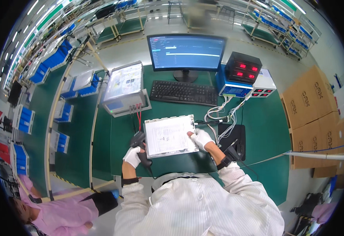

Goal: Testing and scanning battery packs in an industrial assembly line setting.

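My left hand, in a white glove with bare fingertips, is wrapped round the handle of a black handheld barcode scanner. The scanner's head is beside the left edge of a flat, pale metal-edged unit. A printed paper sheet covers most of the unit's top. My right hand, gloved the same way, grips the unit's right edge with the thumb on top; the fingers beneath are hidden. Dark cables run by the unit's upper right corner; whether they plug into it I cannot tell.
On the green table stand a monitor, a black keyboard, a grey test instrument and stacked power meters. White wires trail toward a black mouse pad. Cardboard boxes rise at right; a person in pink is at lower left.
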A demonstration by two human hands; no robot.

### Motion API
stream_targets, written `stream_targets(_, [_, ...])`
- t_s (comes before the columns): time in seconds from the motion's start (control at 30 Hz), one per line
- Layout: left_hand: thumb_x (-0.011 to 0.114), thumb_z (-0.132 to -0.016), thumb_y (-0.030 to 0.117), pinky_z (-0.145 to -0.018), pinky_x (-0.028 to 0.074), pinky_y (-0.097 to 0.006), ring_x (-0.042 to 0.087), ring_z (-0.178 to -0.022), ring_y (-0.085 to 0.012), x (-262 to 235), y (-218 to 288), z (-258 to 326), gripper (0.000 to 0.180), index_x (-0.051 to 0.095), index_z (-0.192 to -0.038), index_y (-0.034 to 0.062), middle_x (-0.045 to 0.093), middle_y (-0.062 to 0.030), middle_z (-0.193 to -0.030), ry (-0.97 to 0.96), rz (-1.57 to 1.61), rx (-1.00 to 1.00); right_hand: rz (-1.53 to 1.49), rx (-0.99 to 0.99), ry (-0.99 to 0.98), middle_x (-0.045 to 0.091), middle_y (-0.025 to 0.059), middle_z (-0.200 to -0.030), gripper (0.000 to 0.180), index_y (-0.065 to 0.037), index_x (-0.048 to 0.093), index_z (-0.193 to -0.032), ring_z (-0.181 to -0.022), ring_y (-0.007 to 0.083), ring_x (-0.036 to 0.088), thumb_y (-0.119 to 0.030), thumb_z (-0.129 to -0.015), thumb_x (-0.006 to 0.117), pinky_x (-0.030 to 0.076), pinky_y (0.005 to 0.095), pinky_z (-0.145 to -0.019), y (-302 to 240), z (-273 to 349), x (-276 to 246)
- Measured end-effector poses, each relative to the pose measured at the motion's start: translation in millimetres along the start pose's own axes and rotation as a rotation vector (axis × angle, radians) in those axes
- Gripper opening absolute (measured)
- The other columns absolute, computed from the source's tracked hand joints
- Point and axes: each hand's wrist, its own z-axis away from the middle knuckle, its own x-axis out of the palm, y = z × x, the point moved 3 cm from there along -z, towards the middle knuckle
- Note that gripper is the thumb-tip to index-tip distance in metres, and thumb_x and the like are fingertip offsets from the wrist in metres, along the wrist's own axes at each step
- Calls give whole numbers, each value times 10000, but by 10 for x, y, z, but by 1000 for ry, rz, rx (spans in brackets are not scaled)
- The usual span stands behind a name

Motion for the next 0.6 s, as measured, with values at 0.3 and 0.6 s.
stream_targets(0.3, [502,-661,-33,-827,479,-318,579,-912,-216,43,-32,-30,345,558,-1000,-9,580,-87,-954,108,-164,-22,-634,175,3,541,-11,-675,166,-14,602,-1029,-544,66,480,-78,-895,527,370,218,-480,111,61,2])
stream_targets(0.6, [513,-684,26,-681,535,-338,647,-757,-284,-81,10,122,440,527,-1120,-29,634,-211,-969,4,-133,-129,-461,-48,-4,621,59,-861,255,40,598,-1007,-756,120,558,16,-819,427,440,239,-706,482,45,-421])
